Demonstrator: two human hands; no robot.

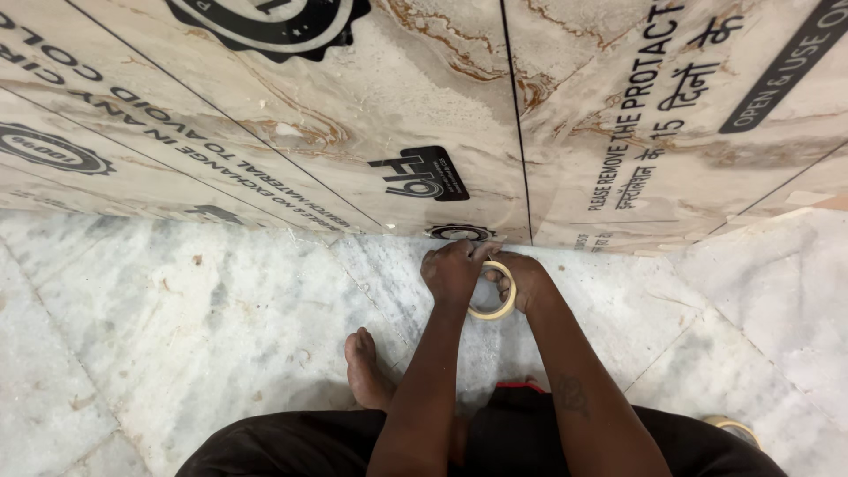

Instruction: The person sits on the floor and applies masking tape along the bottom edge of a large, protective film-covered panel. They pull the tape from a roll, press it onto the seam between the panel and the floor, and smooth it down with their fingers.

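Here, in the head view, both hands meet low down where the wall tiles [424, 115] come down to the marble floor [177, 300]. The right hand [523, 281] is closed around a roll of pale masking tape [495, 300], its fingers hooked through the ring so that the roll hangs under the palm, tilted with its open side towards the camera. The left hand [452, 269] sits just beside it, touching it, with the fingers curled and pinched together at the top edge of the roll, close to the foot of the wall; whether they grip a loose end of tape cannot be told, since the knuckles hide it. Straight above the two hands a dark joint [517, 115] runs up between two tiles, which wear a printed protective film over a beige, veined pattern. Below and to the left of the left hand a bare foot [365, 367] rests on the floor, near the forearm. Well away, down to the right of the right hand, a second tape roll [733, 428] lies on the floor at the picture's lower edge.
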